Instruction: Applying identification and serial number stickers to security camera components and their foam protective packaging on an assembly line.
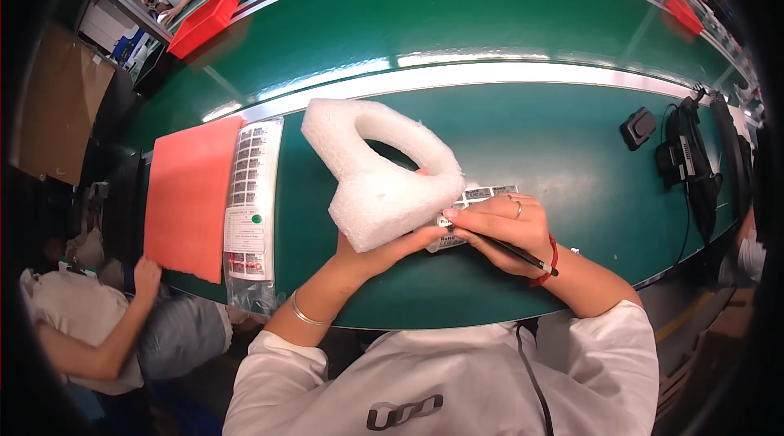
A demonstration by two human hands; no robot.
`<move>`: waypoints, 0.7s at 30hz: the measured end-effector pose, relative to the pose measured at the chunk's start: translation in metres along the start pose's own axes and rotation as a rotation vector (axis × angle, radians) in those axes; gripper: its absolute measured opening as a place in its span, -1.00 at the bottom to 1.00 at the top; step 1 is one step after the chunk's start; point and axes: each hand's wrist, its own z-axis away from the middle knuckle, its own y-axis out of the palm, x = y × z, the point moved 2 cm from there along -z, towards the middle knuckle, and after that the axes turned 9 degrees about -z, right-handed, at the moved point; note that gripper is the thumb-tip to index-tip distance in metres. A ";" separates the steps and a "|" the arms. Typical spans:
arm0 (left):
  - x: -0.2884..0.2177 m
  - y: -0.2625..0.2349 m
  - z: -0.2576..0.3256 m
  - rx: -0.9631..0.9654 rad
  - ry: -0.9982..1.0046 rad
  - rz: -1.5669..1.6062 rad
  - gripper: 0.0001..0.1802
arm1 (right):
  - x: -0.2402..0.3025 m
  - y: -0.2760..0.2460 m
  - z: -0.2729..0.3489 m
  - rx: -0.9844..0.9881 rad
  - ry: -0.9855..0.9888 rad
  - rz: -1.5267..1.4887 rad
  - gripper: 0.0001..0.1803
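A white foam piece [380, 195] with an oval opening is held tilted above the green bench. My left hand [369, 260] grips it from below, mostly hidden behind the foam; a fingertip shows through the opening. The left thumb reaches toward my right hand [510, 230], whose fingers are pinched close to the foam's lower right edge. A slim black pen-like tool [514, 251] lies in the right hand, its light end pointing toward the wrist. Under the right hand is a sheet of small printed labels [492, 192], partly covered. Whether a label is between the right fingertips is too small to tell.
An orange-pink foam sheet [192, 199] lies left, beside label sheets in a clear plastic bag [251, 207]. A small black device [639, 128] and black equipment with a cable [690, 162] are at right. A co-worker's arm [122, 330] is near the left edge; red bins [204, 21] stand farther back.
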 end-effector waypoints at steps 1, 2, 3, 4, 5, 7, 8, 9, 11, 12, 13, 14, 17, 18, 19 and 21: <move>0.002 0.001 0.000 0.019 -0.028 0.032 -0.32 | -0.001 0.001 0.001 0.025 -0.024 0.020 -0.69; 0.003 0.002 0.001 0.014 -0.031 0.032 -0.32 | -0.001 0.001 0.001 0.030 -0.024 0.016 -0.69; 0.004 0.003 0.002 -0.062 -0.035 0.031 -0.39 | -0.001 0.001 0.001 0.032 -0.017 0.043 -0.68; 0.004 0.003 0.001 -0.137 -0.037 0.029 -0.45 | -0.001 0.001 0.001 0.033 -0.011 0.069 -0.67; 0.002 0.002 -0.001 -0.159 -0.034 0.051 -0.45 | -0.001 0.001 0.001 0.035 -0.012 0.067 -0.67; 0.001 0.003 0.000 -0.181 -0.062 0.121 -0.43 | 0.000 0.000 0.001 0.036 -0.004 0.108 -0.67; 0.001 0.003 0.001 -0.201 -0.090 0.192 -0.41 | 0.000 0.001 0.000 0.037 -0.006 0.105 -0.67; 0.001 0.003 0.001 -0.203 -0.090 0.190 -0.41 | 0.000 0.001 0.000 0.034 -0.012 0.107 -0.66; 0.000 0.001 -0.001 -0.241 -0.057 0.160 -0.40 | 0.000 0.001 0.000 0.031 -0.016 0.112 -0.66; 0.005 0.000 -0.003 -0.281 -0.072 0.216 -0.43 | 0.000 0.001 -0.001 0.008 -0.037 0.122 -0.65; 0.010 -0.002 -0.005 -0.322 -0.087 0.271 -0.45 | 0.000 0.001 -0.001 -0.013 -0.059 0.131 -0.63; 0.010 -0.006 -0.007 -0.319 -0.142 0.348 -0.48 | 0.000 0.000 -0.002 -0.013 -0.060 0.130 -0.63; 0.008 -0.009 -0.012 -0.376 -0.139 0.424 -0.47 | 0.001 -0.003 -0.001 -0.024 -0.078 0.173 -0.64; 0.009 -0.009 -0.012 -0.376 -0.139 0.423 -0.47 | 0.001 -0.003 -0.001 -0.028 -0.073 0.186 -0.64; 0.010 -0.007 -0.011 -0.367 -0.143 0.426 -0.46 | 0.000 -0.004 -0.001 -0.032 -0.066 0.199 -0.64; 0.010 -0.006 -0.011 -0.355 -0.147 0.429 -0.45 | 0.000 -0.004 -0.001 -0.039 -0.071 0.203 -0.64</move>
